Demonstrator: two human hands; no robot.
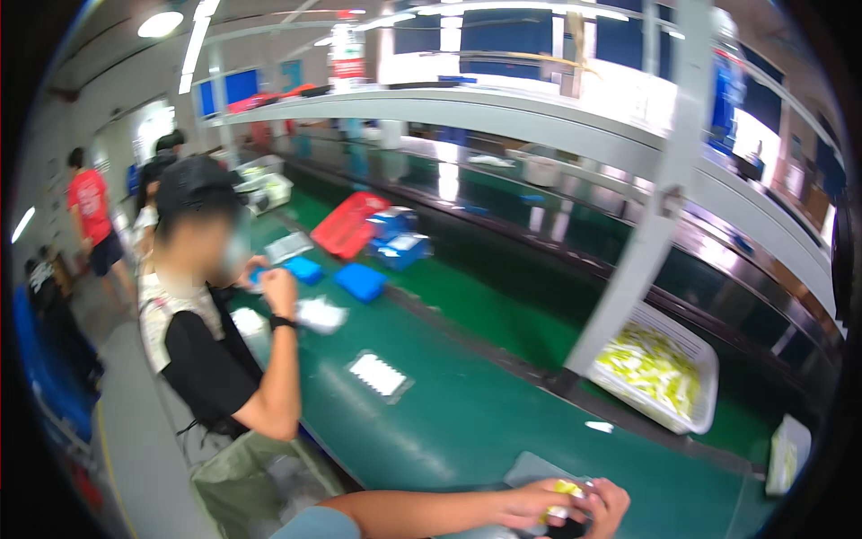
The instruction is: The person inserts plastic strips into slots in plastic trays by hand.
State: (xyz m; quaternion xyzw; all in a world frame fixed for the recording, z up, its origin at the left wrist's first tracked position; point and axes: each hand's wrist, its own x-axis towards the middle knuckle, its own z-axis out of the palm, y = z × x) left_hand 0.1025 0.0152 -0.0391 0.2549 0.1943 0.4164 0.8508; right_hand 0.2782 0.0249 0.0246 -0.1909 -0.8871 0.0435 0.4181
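At the lower edge, my left hand point(530, 503) is closed on a small yellow-green and white piece point(561, 490). Close against it, my right hand point(611, 508) has its fingers curled round the same spot; what they grip is partly hidden. A dark object point(567, 528) shows below the piece, between my hands, its kind unclear. Under and behind my hands lies a flat grey sheet point(530, 469) on the green tabletop point(431, 422). A small white scrap point(599, 427) rests farther back.
A white basket point(709, 382) of similar yellow-green pieces stands beyond the metal post point(628, 278). Another white bin point(790, 449) is far right. At left, a co-worker point(211, 359) handles something blue near blue packs point(361, 282), a red tray point(346, 225) and a white strip sheet point(379, 375).
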